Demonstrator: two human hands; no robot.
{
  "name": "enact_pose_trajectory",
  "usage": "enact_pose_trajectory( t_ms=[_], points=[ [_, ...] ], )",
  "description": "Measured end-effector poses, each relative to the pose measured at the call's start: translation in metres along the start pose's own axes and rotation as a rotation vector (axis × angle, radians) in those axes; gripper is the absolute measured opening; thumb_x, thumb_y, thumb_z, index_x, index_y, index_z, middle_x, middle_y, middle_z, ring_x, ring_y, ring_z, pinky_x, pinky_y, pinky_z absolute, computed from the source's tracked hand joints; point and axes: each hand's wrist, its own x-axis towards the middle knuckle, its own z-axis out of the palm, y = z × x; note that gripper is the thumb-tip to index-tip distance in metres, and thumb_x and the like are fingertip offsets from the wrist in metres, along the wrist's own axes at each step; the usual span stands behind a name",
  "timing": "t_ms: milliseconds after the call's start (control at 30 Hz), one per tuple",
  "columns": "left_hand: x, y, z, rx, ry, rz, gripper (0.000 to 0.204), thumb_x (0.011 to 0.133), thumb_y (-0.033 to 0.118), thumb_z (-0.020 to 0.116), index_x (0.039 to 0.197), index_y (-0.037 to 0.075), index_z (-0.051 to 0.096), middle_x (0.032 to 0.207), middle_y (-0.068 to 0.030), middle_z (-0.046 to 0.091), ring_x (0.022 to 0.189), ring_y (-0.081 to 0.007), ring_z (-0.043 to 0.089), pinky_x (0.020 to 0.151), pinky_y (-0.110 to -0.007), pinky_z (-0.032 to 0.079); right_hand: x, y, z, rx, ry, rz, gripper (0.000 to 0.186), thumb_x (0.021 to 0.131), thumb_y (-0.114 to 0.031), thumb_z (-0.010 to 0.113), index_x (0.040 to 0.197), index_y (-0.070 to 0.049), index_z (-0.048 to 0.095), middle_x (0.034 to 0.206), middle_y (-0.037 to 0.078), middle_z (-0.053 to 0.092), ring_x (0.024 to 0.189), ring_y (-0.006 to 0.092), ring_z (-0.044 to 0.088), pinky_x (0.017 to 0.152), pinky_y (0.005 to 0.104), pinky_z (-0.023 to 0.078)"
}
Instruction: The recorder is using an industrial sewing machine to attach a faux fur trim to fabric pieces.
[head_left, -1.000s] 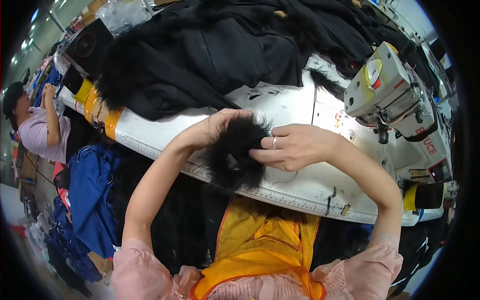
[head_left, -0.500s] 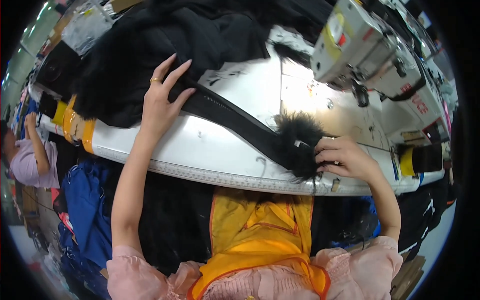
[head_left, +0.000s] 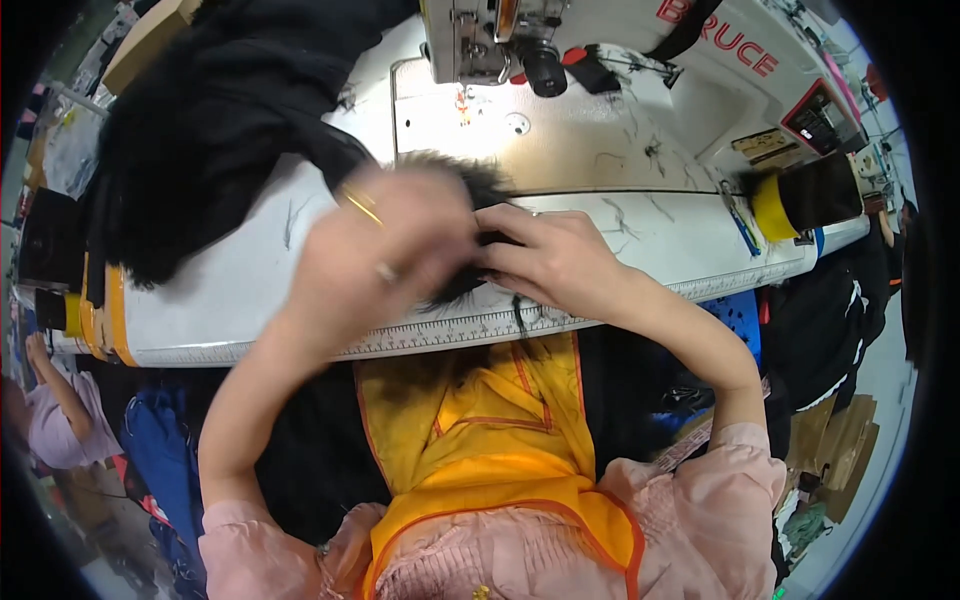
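Observation:
My left hand [head_left: 385,255] is smeared by motion over a piece of black fur trim [head_left: 485,185], and its fingers cannot be made out. Against the trim's right side, my right hand [head_left: 560,255] pinches the fur between bent fingers. The two hands nearly meet, hiding most of the trim. From behind my left hand a black strip leads back to a large black garment [head_left: 220,120], heaped at the left of the white sewing table [head_left: 220,320].
A white sewing machine [head_left: 720,90] stands beyond my hands, over a metal bed plate [head_left: 570,160]. Black fluff dots the table. A yellow-and-black cup [head_left: 775,205] sits on the right. Along the front edge runs a ruler strip [head_left: 460,330]. Another person [head_left: 65,415] is at far left.
My left hand has left the strip on the garment and swung right to the fur trim. My right hand has brought the trim leftward. The view has shifted, so the machine appears higher.

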Motion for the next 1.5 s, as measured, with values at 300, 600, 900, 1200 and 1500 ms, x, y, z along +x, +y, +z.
enact_pose_trajectory(
  t_ms=[300, 600, 900, 1200, 1500],
  points=[
    [-0.012, 0.029, 0.006, -0.037, -0.378, -0.632, 0.021, 0.074, 0.021, 0.070, 0.086, 0.008, 0.059, 0.082, -0.0049, 0.055, 0.079, -0.0240, 0.059, 0.064, -0.035, 0.048, -0.014, -0.009, 0.008, -0.320, 0.169, -0.264, 0.023, 0.069, -0.014, 0.061, 0.091, -0.010, 0.067, 0.106, 0.005, 0.063, 0.069, 0.0114, 0.060, 0.056, 0.0221, 0.046],
    [-0.016, 0.023, -0.001, -0.341, -0.244, -0.788, 0.020, 0.079, 0.013, 0.068, 0.091, 0.002, 0.057, 0.078, -0.0101, 0.062, 0.068, -0.0198, 0.059, 0.060, -0.030, 0.045, -0.003, -0.004, -0.003, -0.015, -0.025, -0.102, 0.026, 0.068, -0.012, 0.067, 0.093, -0.014, 0.065, 0.104, 0.000, 0.063, 0.078, 0.0175, 0.063, 0.061, 0.0282, 0.050],
    [-0.015, 0.027, -0.030, -0.917, -0.513, -0.877, 0.026, 0.079, 0.020, 0.074, 0.092, -0.001, 0.064, 0.082, 0.0017, 0.062, 0.077, -0.0043, 0.052, 0.070, -0.021, 0.043, 0.026, -0.017, -0.034, 0.387, -0.119, -0.238, 0.025, 0.066, -0.009, 0.069, 0.091, -0.010, 0.066, 0.100, 0.006, 0.060, 0.085, 0.0235, 0.062, 0.069, 0.0310, 0.051],
    [-0.044, 0.031, -0.024, -1.196, -0.282, -1.155, 0.015, 0.084, 0.014, 0.066, 0.097, 0.005, 0.065, 0.087, 0.0024, 0.063, 0.079, -0.0032, 0.057, 0.067, -0.017, 0.045, 0.029, -0.031, -0.026, 0.245, 0.026, -0.296, 0.016, 0.070, -0.010, 0.067, 0.086, -0.012, 0.069, 0.115, 0.008, 0.061, 0.098, 0.0247, 0.062, 0.075, 0.0298, 0.053],
    [-0.041, 0.029, -0.043, -1.255, 0.295, -1.109, 0.021, 0.092, 0.022, 0.050, 0.104, 0.005, 0.049, 0.084, -0.0045, 0.060, 0.073, -0.0113, 0.056, 0.066, -0.019, 0.044, 0.017, -0.024, -0.008, -0.260, 0.007, -0.535, 0.019, 0.068, -0.017, 0.061, 0.086, -0.015, 0.065, 0.104, 0.000, 0.062, 0.076, 0.0115, 0.056, 0.059, 0.0240, 0.042]
  ],
)
